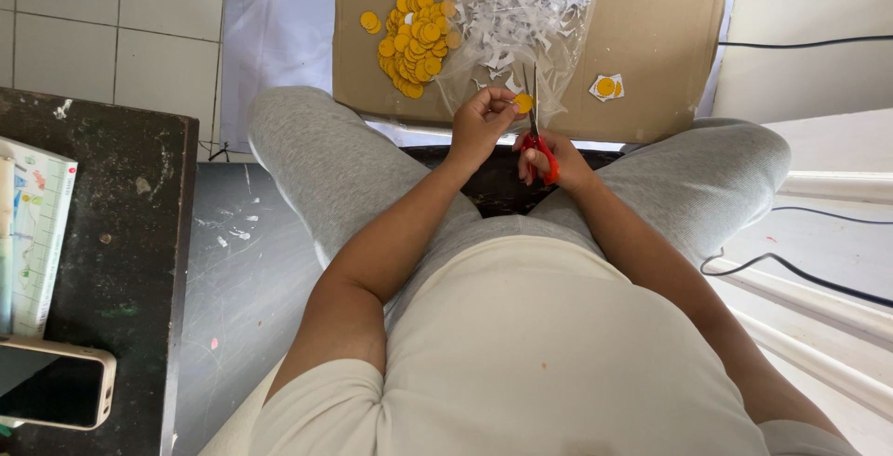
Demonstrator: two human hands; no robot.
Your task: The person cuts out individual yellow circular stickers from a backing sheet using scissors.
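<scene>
My left hand (481, 124) pinches a small yellow paper disc (524, 102) between its fingertips. My right hand (556, 160) grips red-handled scissors (537, 140), blades pointing up and away, right beside the disc. Both hands hover over my lap, above the near edge of a cardboard sheet (651, 37). On the cardboard lies a pile of yellow discs (414, 42), a clear plastic bag with white paper scraps (521, 9), and one uncut yellow disc on a white paper scrap (606, 87).
A dark table (112, 233) stands at my left with a phone (54, 383) and a printed booklet (35, 233) on it. Black cables (800, 270) run along the floor at right. A white sheet (274, 28) lies under the cardboard on the tiled floor.
</scene>
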